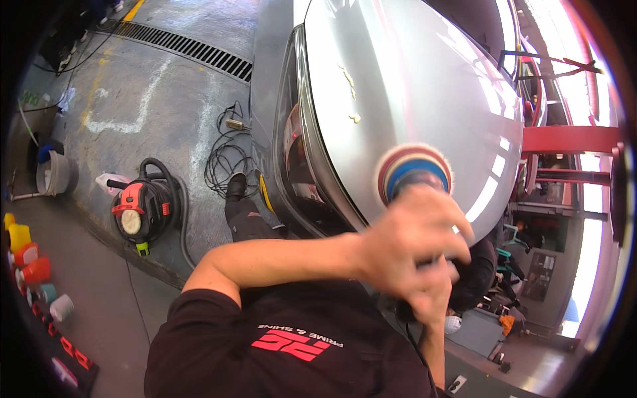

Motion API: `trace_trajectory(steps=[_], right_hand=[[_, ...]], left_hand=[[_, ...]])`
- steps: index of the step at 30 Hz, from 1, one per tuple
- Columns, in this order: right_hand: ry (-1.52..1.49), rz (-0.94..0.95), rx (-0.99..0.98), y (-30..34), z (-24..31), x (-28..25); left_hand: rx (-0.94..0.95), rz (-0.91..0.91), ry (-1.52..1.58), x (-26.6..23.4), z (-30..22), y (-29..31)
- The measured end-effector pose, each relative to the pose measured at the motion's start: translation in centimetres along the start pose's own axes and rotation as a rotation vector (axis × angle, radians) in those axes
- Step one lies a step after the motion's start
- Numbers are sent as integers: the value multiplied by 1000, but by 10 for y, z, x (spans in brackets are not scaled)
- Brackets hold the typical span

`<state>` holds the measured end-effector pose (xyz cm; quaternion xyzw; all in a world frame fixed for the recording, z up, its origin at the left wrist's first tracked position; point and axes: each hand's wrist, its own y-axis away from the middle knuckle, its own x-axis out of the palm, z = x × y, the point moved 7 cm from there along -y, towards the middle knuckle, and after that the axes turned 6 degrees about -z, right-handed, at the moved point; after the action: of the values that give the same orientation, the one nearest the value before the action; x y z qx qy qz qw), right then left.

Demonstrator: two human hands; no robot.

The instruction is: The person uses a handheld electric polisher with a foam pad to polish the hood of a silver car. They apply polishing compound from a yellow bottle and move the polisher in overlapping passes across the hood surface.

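Note:
A polisher (424,178) with a blue backing plate and a round, pale-edged pad (383,174) rests against the silver car panel (424,79). My left hand (411,242) reaches across and lies over the head of the machine, its fingers curled and blurred by motion. Below it, closer to my body, my right hand (434,295) is closed round the polisher's rear part, mostly hidden behind the left hand. A cord (413,335) runs down from there. Streaks of cream-coloured paste (350,86) sit on the panel, up and left of the pad.
A black and red vacuum cleaner (142,209) stands on the floor at left, its hose curving toward me. Coiled black cable (222,159) lies beside the car. A grey bucket (53,174) and several coloured bottles (30,265) are far left. Red lift arms (570,139) stand at right.

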<state>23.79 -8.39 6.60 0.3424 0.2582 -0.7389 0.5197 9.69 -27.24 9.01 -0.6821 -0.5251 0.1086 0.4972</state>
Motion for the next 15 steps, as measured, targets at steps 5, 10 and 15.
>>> trace_trajectory(steps=[5,10,15], right_hand=[[0,65,-99,-75,36,68],[25,30,-70,-132,64,118],[-19,-4,-68,-215,123,156]], left_hand=[[-199,-134,-231,-85,97,13],[-255,-186,-51,-141,160,-14],[-279,-207,40,-202,202,-88]])
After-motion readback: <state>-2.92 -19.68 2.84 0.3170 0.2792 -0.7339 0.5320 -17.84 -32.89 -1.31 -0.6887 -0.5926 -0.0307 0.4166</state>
